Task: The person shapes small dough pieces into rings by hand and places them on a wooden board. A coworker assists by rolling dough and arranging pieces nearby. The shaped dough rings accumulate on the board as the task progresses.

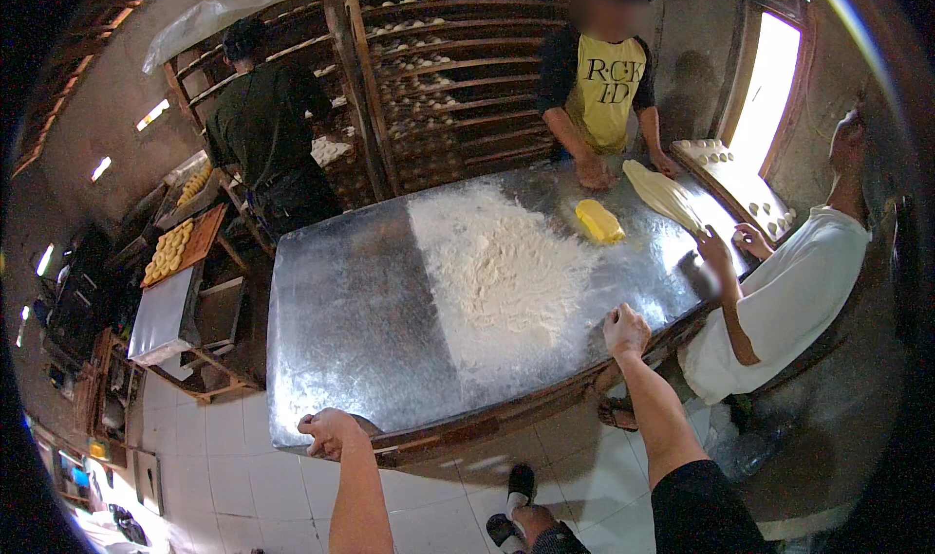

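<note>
A metal-topped table (346, 301) stretches out before me, with a broad patch of white flour (502, 272) spread over its middle. My left hand (333, 432) is at the table's near left corner, fingers curled in; whatever they hold, if anything, is hidden. A small dark patch lies beside that wrist, perhaps a shadow. Over the near edge, just right of the flour, my right hand (626, 331) is closed, and its inner side does not show. Beyond it on the metal sits a yellow block (599, 221), like margarine.
Across the table a person in yellow and black (604, 87) and, at right, one in white (789, 291) handle a long dough sheet (662, 194). Dough pieces sit on a side board (740, 189). Someone in dark clothes (268, 116) stands by racks (458, 67). Buns fill a tray (173, 247).
</note>
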A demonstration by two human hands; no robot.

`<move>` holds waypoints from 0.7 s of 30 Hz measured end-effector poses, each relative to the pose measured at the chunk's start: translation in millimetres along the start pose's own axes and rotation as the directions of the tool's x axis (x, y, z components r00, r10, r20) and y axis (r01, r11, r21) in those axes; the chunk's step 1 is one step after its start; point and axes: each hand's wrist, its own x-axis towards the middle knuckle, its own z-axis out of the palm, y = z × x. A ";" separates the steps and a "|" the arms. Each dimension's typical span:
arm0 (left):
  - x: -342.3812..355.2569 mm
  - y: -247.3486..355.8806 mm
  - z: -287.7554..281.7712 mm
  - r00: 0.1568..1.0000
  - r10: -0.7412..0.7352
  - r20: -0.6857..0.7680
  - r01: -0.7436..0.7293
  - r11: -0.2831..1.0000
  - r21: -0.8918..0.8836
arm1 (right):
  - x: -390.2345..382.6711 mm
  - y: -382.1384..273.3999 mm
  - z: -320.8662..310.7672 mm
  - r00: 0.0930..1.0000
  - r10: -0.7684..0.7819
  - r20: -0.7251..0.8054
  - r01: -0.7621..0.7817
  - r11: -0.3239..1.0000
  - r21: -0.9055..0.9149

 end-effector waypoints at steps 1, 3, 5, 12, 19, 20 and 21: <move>-0.1 -0.5 -0.4 1.000 0.010 0.009 -0.010 1.000 0.004 | -0.1 -0.4 -0.4 1.000 0.009 0.000 -0.009 1.000 0.008; 0.4 -1.7 -0.1 1.000 0.006 0.011 -0.006 1.000 0.009 | -0.5 -1.4 -1.6 1.000 0.004 -0.008 -0.003 1.000 0.015; 0.8 -2.5 1.2 0.996 -0.043 0.075 0.056 0.984 -0.167 | -0.8 -2.6 -2.8 1.000 0.002 -0.010 -0.002 1.000 0.014; -5.2 -0.3 -2.3 0.997 -0.001 -0.083 -0.003 0.999 -0.038 | -0.8 -1.9 -3.6 1.000 -0.011 -0.010 0.011 1.000 -0.007; 2.8 -3.7 -1.4 0.994 0.050 0.094 -0.058 0.995 0.076 | -1.2 0.7 -0.5 0.999 -0.022 -0.024 0.022 1.000 -0.007; 5.6 -4.1 2.0 0.998 0.029 0.057 -0.032 0.998 0.054 | -1.1 0.4 -0.9 0.999 -0.020 -0.029 0.020 1.000 0.000; 6.9 -6.0 6.7 0.999 0.022 0.031 -0.022 1.000 0.007 | -1.0 0.1 -1.5 0.999 -0.016 -0.030 0.016 1.000 0.005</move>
